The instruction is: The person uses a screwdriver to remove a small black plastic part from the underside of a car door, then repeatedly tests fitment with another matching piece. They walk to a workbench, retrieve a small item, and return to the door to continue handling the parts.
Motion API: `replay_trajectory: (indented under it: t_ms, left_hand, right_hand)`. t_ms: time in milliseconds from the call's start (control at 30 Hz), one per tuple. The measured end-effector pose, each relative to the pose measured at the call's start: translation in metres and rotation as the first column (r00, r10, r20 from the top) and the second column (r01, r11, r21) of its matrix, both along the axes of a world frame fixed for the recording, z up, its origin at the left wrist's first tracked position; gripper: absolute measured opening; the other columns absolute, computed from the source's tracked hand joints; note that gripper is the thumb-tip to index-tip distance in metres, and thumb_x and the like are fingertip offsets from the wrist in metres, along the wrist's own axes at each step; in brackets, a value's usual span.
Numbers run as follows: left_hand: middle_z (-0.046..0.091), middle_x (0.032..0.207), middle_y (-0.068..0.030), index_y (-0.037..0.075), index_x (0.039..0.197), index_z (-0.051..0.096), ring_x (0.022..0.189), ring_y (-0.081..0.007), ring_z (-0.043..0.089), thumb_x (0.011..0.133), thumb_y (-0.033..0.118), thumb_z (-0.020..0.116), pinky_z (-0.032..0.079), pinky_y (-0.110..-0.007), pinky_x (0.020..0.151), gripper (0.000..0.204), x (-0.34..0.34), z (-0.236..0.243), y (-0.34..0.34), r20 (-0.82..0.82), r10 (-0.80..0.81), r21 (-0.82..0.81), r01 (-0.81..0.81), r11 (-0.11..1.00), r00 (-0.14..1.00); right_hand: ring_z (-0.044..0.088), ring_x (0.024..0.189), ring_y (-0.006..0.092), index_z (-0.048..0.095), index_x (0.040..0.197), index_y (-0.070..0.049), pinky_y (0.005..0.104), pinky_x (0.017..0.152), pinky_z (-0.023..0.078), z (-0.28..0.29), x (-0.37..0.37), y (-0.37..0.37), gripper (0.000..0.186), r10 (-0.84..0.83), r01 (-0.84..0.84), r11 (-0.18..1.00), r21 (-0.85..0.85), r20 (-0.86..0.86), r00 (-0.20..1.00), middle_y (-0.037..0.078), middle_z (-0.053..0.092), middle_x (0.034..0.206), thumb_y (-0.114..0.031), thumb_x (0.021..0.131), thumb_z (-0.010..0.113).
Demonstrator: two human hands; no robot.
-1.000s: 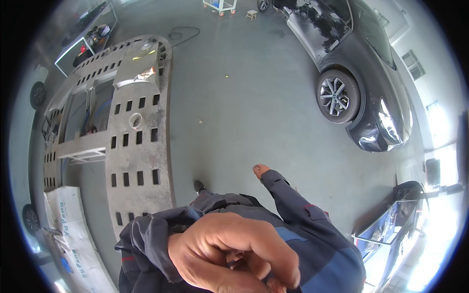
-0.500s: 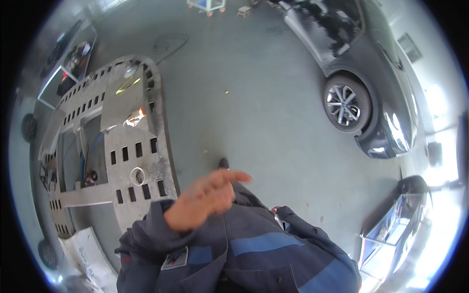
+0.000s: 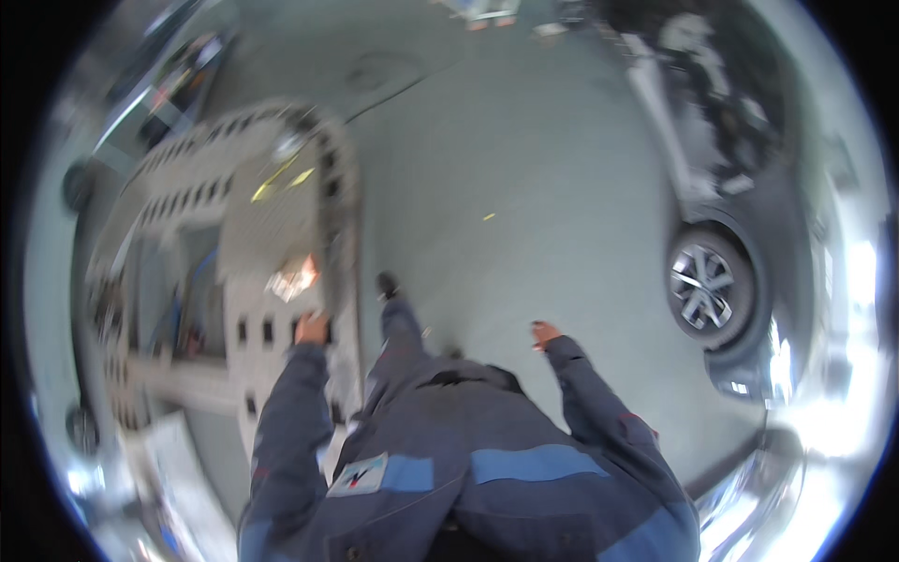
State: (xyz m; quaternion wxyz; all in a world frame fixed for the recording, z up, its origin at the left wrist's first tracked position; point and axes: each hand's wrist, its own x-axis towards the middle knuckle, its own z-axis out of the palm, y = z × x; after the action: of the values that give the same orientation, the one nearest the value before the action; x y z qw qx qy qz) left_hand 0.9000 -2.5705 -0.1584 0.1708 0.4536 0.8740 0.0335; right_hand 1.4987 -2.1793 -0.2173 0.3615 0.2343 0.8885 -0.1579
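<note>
My left hand point(image 3: 312, 328) hangs at my left side, over the near part of a grey slotted metal platform point(image 3: 242, 302). A crumpled shiny packet with orange on it point(image 3: 295, 278) lies just beyond that hand. Whether the hand touches the platform I cannot tell, and its fingers are blurred. My right hand point(image 3: 545, 334) hangs out to the right above the floor, apart from other things. A small dark spot shows at its fingertips, but motion smears it, so I cannot tell if anything is held.
Yellow strips point(image 3: 273, 184) and a round greyish thing point(image 3: 290, 145) lie farther along the platform. At the right stands a dark car with its front wheel point(image 3: 704, 286) towards me. A dark cable point(image 3: 384, 99) runs over the green-grey floor point(image 3: 524, 140).
My left hand has dropped from before my chest to my left side, over the platform. My right hand has swung forward, and one foot is now farther left. The view has shifted and blurred.
</note>
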Motion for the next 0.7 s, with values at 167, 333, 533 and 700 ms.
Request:
replay_trajectory:
  t_ms: [167, 333, 533, 700]
  left_hand:
    - [0.055, 0.140, -0.0313, -0.008, 0.138, 0.052, 0.135, -0.0395, 0.050, 0.084, 0.048, 0.071, 0.040, -0.044, 0.112, 0.080, -0.103, -0.074, 0.077, 0.319, 0.665, -0.034, -0.693, 0.720, 0.675]
    - [0.065, 0.130, -0.0237, 0.000, 0.137, 0.056, 0.123, -0.0380, 0.060, 0.084, 0.053, 0.069, 0.045, -0.045, 0.106, 0.076, -0.153, -0.099, 0.133, -0.011, 0.605, -0.479, -0.535, 0.695, 0.796]
    - [0.070, 0.120, -0.0191, 0.004, 0.127, 0.064, 0.112, -0.0315, 0.065, 0.080, 0.040, 0.075, 0.049, -0.043, 0.099, 0.060, -0.198, -0.116, 0.162, 0.532, 0.276, -0.614, 0.140, 0.777, 0.801]
    - [0.074, 0.111, -0.0152, 0.008, 0.119, 0.071, 0.103, -0.0262, 0.070, 0.076, 0.029, 0.079, 0.052, -0.040, 0.094, 0.048, -0.225, -0.119, 0.173, 0.716, 0.173, -0.560, 0.409, 0.721, 0.676]
  right_hand:
    - [0.059, 0.062, 0.0242, 0.055, 0.068, -0.008, 0.0416, 0.060, 0.045, 0.024, -0.082, 0.038, 0.021, -0.771, 0.654, 0.633, -0.414, -0.257, 0.583, 0.010, 0.061, 0.068, -0.019, 0.085, 0.059]
    - [0.037, 0.053, 0.0134, 0.041, 0.062, -0.011, 0.0388, 0.050, 0.033, 0.068, -0.137, 0.052, 0.031, -0.779, 0.659, 0.562, -0.500, -0.051, 0.626, 0.000, 0.040, 0.056, -0.024, 0.088, 0.052]
    - [0.044, 0.061, 0.0204, 0.055, 0.071, -0.007, 0.0453, 0.061, 0.040, 0.085, -0.172, 0.115, 0.030, -0.758, 0.690, 0.551, -0.469, 0.063, 0.649, 0.014, 0.045, 0.063, -0.031, 0.086, 0.046]
    - [0.046, 0.060, 0.0185, 0.056, 0.069, -0.009, 0.0432, 0.058, 0.039, 0.046, -0.198, 0.221, 0.031, -0.798, 0.725, 0.430, -0.538, 0.150, 0.584, 0.006, 0.050, 0.061, -0.033, 0.086, 0.046]
